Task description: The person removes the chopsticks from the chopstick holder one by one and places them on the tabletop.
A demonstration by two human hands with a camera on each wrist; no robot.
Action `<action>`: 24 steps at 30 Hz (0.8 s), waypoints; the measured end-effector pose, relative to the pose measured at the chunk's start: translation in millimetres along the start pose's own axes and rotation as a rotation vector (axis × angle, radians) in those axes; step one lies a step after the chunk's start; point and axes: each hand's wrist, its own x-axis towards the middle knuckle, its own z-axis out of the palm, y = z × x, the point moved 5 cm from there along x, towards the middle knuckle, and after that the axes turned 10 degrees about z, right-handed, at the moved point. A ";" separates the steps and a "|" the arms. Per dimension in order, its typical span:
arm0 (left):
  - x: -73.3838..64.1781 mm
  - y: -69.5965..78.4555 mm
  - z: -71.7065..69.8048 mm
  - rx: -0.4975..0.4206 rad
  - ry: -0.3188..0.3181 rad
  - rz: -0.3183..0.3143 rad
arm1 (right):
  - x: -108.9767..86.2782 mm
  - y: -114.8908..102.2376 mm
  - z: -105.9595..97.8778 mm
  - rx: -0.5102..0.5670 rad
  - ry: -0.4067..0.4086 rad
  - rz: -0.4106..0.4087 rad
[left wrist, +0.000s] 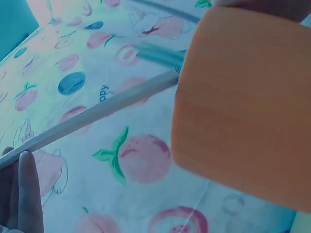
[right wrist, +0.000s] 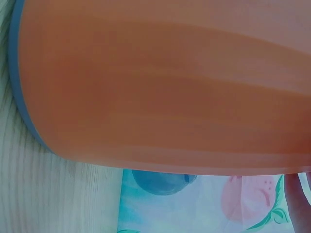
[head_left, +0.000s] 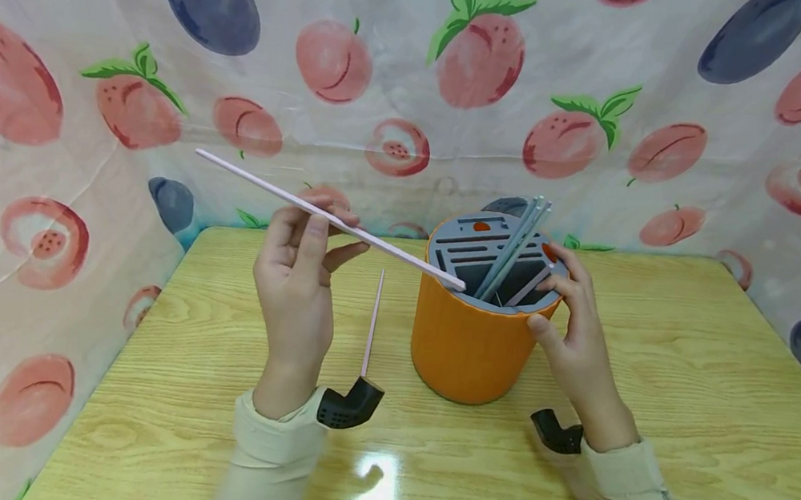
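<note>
My left hand (head_left: 298,296) pinches a pale pink chopstick (head_left: 400,253) between thumb and fingers. Its thicker, lower end slants over the near left rim of an orange round utensil holder (head_left: 471,345) with a grey slotted top. My right hand (head_left: 576,343) grips the holder's right rim, thumb at the front and fingers over the top. Several teal chopsticks (head_left: 514,249) lean out of the large opening, and a pinkish stick (head_left: 531,285) leans inside it. In the left wrist view the held chopstick (left wrist: 107,106) meets the rim. The right wrist view mostly shows the holder's wall (right wrist: 160,97).
Another pink chopstick (head_left: 374,320) lies on the wooden table (head_left: 177,389), left of the holder, its near end hidden behind the black wrist camera mount (head_left: 351,406). A fruit-patterned cloth (head_left: 409,9) hangs behind the table and on both sides.
</note>
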 end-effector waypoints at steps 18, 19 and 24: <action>1.1 -13.5 -8.9 0.222 -0.190 -0.229 | 0.6 0.2 0.5 0.010 -0.003 -0.020; -0.1 -15.3 -8.0 0.265 -0.224 -0.257 | 0.6 -0.1 0.6 0.010 -0.004 -0.021; -5.6 -26.3 -8.5 0.496 -0.349 -0.368 | 0.5 -0.2 0.8 0.010 -0.006 -0.016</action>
